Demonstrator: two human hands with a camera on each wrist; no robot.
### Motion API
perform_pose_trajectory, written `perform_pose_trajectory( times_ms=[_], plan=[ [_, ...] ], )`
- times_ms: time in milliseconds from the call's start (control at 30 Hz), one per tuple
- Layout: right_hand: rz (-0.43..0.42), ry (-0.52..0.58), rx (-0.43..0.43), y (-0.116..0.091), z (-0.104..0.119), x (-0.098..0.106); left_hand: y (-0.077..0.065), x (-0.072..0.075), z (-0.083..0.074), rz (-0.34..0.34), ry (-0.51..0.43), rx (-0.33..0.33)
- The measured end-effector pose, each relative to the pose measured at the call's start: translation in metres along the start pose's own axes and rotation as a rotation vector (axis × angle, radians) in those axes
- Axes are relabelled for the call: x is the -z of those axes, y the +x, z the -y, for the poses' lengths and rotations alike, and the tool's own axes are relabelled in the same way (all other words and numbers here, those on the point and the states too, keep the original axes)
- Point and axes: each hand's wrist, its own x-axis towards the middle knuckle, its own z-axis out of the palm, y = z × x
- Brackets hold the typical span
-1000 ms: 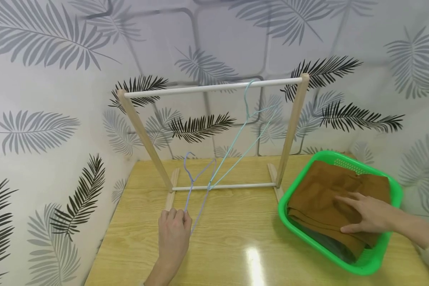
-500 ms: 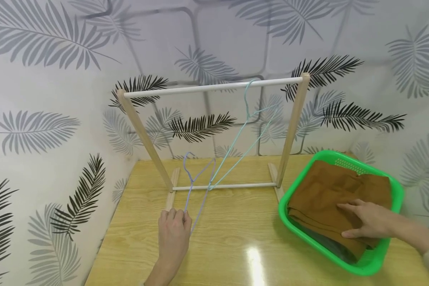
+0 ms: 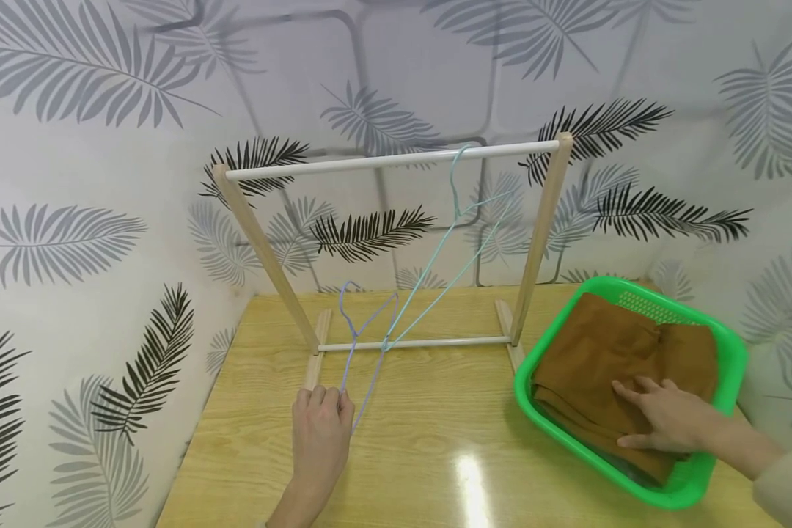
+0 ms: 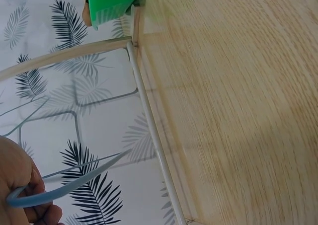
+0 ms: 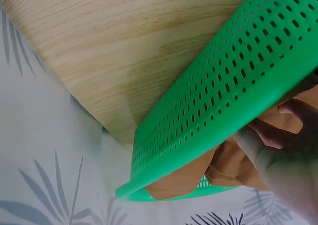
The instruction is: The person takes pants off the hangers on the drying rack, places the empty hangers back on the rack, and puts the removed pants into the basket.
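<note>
My left hand [image 3: 320, 433] grips a purple clothes hanger [image 3: 355, 336] by its lower end, and its hook points away toward the rack. In the left wrist view, the hanger [image 4: 74, 187] passes through the curled fingers. My right hand [image 3: 676, 418] lies spread on a folded brown garment [image 3: 587, 352] in a green basket [image 3: 734, 359], thumb apart from the fingers. From the right wrist view, bent fingers touch the brown cloth [image 5: 238, 165] just inside the basket's rim. A turquoise hanger [image 3: 456, 196] hangs from the rack's top bar, with no garment on it.
A small clothes rack [image 3: 369, 163] with wooden posts and white bars stands at the back of the wooden table [image 3: 422, 411]. Behind it rises a leaf-patterned wall [image 3: 422, 66]. A dark piece of fabric shows under the brown garment.
My right hand has shifted slightly left over the basket, and the brown garment's folds have moved with it, covering more of the dark fabric. The left hand keeps still with the purple hanger.
</note>
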Motion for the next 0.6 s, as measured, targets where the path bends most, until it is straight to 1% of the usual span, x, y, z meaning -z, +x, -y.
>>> perform_pose_trajectory(
  times_ms=[133,300,600],
  plan=[
    [0.006,-0.019,0.004,0.0009,0.0007,-0.0044,0.0003,-0.0004,-0.0017,0.007,-0.006,0.008],
    [0.015,-0.016,0.000,0.0017,-0.0003,-0.0060,0.0012,0.0005,-0.0017,-0.008,-0.007,0.002],
    [0.008,0.023,-0.012,0.0012,-0.0006,0.0033,0.0035,0.0014,-0.0002,-0.028,0.040,-0.034]
  ],
)
